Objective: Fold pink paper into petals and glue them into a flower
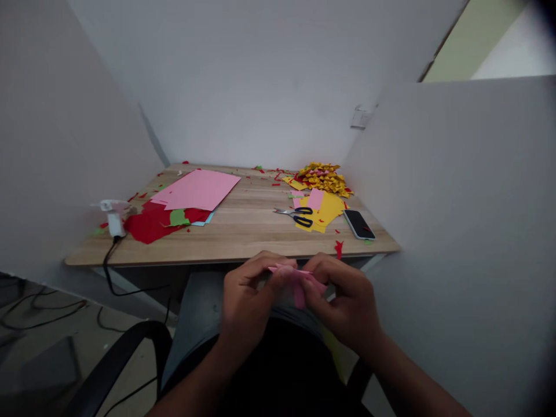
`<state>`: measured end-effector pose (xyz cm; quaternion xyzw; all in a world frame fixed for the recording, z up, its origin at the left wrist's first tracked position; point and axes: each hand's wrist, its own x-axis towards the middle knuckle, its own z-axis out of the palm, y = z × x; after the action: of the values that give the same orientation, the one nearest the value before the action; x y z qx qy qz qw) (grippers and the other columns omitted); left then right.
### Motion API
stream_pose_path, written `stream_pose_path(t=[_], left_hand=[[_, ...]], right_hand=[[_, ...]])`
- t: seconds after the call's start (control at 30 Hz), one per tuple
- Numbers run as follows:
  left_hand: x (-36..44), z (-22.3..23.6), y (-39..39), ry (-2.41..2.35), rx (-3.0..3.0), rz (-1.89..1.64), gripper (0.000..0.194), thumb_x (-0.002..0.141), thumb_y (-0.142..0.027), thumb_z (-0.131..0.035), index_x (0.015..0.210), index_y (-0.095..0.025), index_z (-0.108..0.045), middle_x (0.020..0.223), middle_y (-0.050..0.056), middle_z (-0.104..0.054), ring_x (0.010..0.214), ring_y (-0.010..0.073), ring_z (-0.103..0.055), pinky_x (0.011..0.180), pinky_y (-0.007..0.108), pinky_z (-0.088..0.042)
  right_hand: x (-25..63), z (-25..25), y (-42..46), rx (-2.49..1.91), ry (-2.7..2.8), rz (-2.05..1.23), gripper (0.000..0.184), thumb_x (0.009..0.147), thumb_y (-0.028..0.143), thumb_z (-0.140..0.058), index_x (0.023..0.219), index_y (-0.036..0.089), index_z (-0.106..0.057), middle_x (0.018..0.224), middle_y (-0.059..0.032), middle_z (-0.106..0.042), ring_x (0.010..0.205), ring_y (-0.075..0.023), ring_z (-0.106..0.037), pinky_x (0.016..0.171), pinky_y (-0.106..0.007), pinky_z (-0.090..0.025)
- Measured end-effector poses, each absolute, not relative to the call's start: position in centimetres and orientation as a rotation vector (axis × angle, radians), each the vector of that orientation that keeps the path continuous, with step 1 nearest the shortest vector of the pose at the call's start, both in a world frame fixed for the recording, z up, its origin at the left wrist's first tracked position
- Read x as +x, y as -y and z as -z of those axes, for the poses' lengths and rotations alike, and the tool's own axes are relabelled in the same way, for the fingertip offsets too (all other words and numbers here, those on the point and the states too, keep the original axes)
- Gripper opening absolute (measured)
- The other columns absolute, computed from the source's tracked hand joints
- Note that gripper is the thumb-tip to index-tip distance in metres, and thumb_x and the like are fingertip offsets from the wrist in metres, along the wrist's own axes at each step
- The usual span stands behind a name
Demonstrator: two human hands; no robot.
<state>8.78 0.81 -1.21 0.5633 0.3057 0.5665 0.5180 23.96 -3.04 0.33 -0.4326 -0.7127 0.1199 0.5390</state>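
Between my two hands is a small folded piece of pink paper (299, 294), held above my lap just in front of the table edge. My left hand (256, 295) pinches its left end between thumb and fingers. On the other end, my right hand (343, 295) is closed with the thumb pressed against the paper. A strip of the paper hangs down between the hands; the fingers cover much of the rest. Past the hands, a pair of scissors (299, 215) with dark handles lies on the wooden table (247, 231).
Yellow paper sheets (332, 208), a phone (359, 224) and a heap of folded yellow pieces (325, 178) lie right. Pink sheets (204, 188), red paper (150, 226) and a white corded glue gun (115, 217) lie left. Partitions flank the table; a chair armrest (125, 359) is lower left.
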Motion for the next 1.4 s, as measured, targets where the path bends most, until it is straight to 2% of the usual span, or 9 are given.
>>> stream_pose_path(t=[0.1, 0.27, 0.4, 0.57, 0.77, 0.93, 1.0, 1.2, 1.4], left_hand=[[8.5, 0.7, -0.6, -0.737, 1.286, -1.285, 0.006, 0.082, -0.025, -0.077, 0.087, -0.024, -0.08, 0.082, -0.001, -0.08, 0.078, 0.0121, -0.075, 0.074, 0.017, -0.057], [8.6, -0.2, 0.1, -0.607, 1.131, -1.178, 0.018, 0.089, -0.024, -0.07, 0.107, -0.022, -0.074, 0.092, 0.003, -0.081, 0.081, 0.0116, -0.076, 0.077, 0.018, -0.06], [8.4, 0.2, -0.1, -0.541, 1.103, -1.09, 0.03, 0.092, -0.031, -0.068, 0.121, -0.023, -0.067, 0.104, 0.006, -0.079, 0.086, 0.0143, -0.077, 0.081, 0.022, -0.061], [8.6, 1.3, -0.6, -0.529, 0.94, -1.053, 0.024, 0.09, -0.036, -0.069, 0.107, -0.019, -0.073, 0.099, 0.006, -0.08, 0.075, 0.0148, -0.076, 0.069, 0.022, -0.062], [9.1, 1.2, -0.1, -0.479, 0.886, -1.116, 0.019, 0.093, -0.032, -0.067, 0.108, -0.025, -0.077, 0.107, 0.004, -0.079, 0.088, 0.0159, -0.077, 0.078, 0.024, -0.063], [9.0, 1.3, 0.4, -0.424, 0.937, -1.122, 0.026, 0.096, -0.036, -0.062, 0.113, -0.023, -0.076, 0.114, 0.009, -0.077, 0.094, 0.0202, -0.076, 0.082, 0.03, -0.064], [8.9, 1.1, 0.5, -0.416, 0.964, -1.141, 0.026, 0.095, -0.037, -0.062, 0.112, -0.023, -0.077, 0.113, 0.008, -0.077, 0.095, 0.0202, -0.076, 0.082, 0.028, -0.064], [9.2, -0.4, 1.0, -0.528, 0.986, -1.186, 0.014, 0.09, -0.021, -0.069, 0.094, -0.028, -0.08, 0.096, -0.001, -0.08, 0.086, 0.0131, -0.077, 0.074, 0.018, -0.063], [8.9, -0.8, 1.1, -0.512, 1.068, -1.177, 0.016, 0.092, -0.021, -0.067, 0.097, -0.028, -0.08, 0.099, -0.001, -0.08, 0.087, 0.013, -0.077, 0.075, 0.018, -0.062]], right_hand=[[24.1, -0.6, 3.3, -1.014, 1.722, -0.178, 0.028, 0.085, 0.01, -0.064, 0.067, 0.02, -0.045, 0.065, 0.0042, -0.056, 0.058, -0.0072, -0.05, 0.053, -0.021, -0.039], [24.1, -0.8, 3.1, -1.008, 1.77, -0.086, 0.029, 0.084, 0.008, -0.066, 0.069, 0.02, -0.046, 0.068, 0.0048, -0.048, 0.06, -0.007, -0.045, 0.054, -0.02, -0.037], [24.2, -0.8, 3.1, -1.002, 1.681, -0.189, 0.026, 0.087, 0.013, -0.069, 0.07, 0.02, -0.05, 0.068, 0.0043, -0.048, 0.065, -0.0091, -0.049, 0.058, -0.023, -0.041], [24.5, -0.5, 2.9, -0.986, 1.627, -0.256, 0.024, 0.088, 0.014, -0.068, 0.071, 0.02, -0.052, 0.071, 0.0027, -0.052, 0.068, -0.0106, -0.051, 0.061, -0.027, -0.042], [24.3, -0.5, 2.8, -0.993, 1.645, -0.186, 0.024, 0.086, 0.009, -0.068, 0.071, 0.019, -0.052, 0.07, 0.0027, -0.052, 0.066, -0.01, -0.049, 0.058, -0.026, -0.039], [24.3, -0.4, 2.9, -0.98, 1.642, -0.17, 0.024, 0.085, 0.008, -0.068, 0.072, 0.019, -0.052, 0.071, 0.0023, -0.052, 0.066, -0.0104, -0.048, 0.057, -0.026, -0.04], [24.3, -0.4, 3.0, -0.98, 1.64, -0.174, 0.024, 0.085, 0.007, -0.067, 0.071, 0.02, -0.051, 0.071, 0.0022, -0.052, 0.066, -0.0106, -0.049, 0.057, -0.026, -0.04], [24.1, -0.7, 3.3, -0.981, 1.66, -0.155, 0.029, 0.084, 0.007, -0.068, 0.069, 0.02, -0.047, 0.07, 0.0029, -0.051, 0.066, -0.01, -0.048, 0.057, -0.026, -0.039], [24.3, -0.7, 3.7, -0.986, 1.651, -0.164, 0.03, 0.084, 0.007, -0.069, 0.07, 0.021, -0.047, 0.075, 0.0021, -0.055, 0.069, -0.0106, -0.053, 0.059, -0.027, -0.042]])
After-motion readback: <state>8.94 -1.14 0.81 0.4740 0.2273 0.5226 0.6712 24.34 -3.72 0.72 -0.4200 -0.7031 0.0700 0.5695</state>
